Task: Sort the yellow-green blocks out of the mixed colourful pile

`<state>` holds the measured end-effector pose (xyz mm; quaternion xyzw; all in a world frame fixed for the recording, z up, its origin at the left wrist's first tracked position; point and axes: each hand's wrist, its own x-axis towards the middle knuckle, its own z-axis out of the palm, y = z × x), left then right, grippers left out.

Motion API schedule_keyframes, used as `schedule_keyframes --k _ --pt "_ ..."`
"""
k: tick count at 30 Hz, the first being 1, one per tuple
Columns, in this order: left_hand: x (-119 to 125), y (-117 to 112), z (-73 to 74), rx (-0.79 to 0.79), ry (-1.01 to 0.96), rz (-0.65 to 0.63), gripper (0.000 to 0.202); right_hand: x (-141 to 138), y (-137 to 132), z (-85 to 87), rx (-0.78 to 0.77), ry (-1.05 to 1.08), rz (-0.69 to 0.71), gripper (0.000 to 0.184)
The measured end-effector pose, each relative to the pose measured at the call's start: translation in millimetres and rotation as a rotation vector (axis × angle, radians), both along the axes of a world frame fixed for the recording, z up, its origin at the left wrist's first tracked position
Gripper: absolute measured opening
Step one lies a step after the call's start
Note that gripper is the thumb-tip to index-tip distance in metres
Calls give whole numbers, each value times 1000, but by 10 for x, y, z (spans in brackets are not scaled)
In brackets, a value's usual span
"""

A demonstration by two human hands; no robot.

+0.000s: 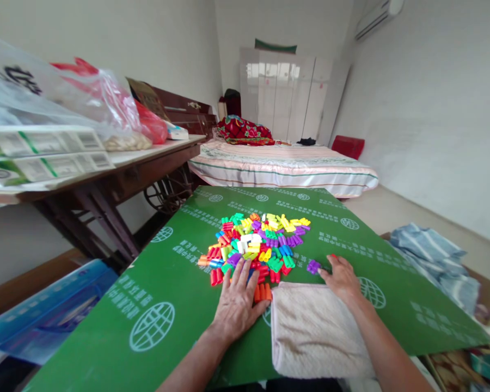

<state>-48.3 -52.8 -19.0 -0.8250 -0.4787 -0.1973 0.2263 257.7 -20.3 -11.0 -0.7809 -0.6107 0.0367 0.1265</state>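
Observation:
A heap of small plastic building pieces (pixel 251 239), shaped like joined tubes in many colours, lies on the green board (pixel 188 326). My left hand (pixel 239 299) rests flat at the heap's near edge, fingers stretched over red and blue pieces. Beside its thumb are orange pieces (pixel 262 292). My right hand (pixel 343 277) lies to the right of the heap, thumb and fingers apart. Its thumb tip is at a purple piece (pixel 313 267) set apart from the heap. Something small and red shows at its index fingertip. Between my forearms lies a folded beige towel (pixel 314 332).
At left stands a table (pixel 179 146) with plastic bags (pixel 102 98) and boxes (pixel 49 152); below it is a blue plastic bin (pixel 61 305). A bed (pixel 286 163) stands beyond the board. Blue-and-white cloth (pixel 433 261) lies at right.

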Motion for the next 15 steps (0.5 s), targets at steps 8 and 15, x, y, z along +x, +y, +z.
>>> schedule_keyframes --k 8,15 --pt "4 145 53 -149 -84 22 61 -328 123 -117 79 96 177 44" --pt "83 260 124 -219 -92 90 60 -630 339 -23 67 130 273 42"
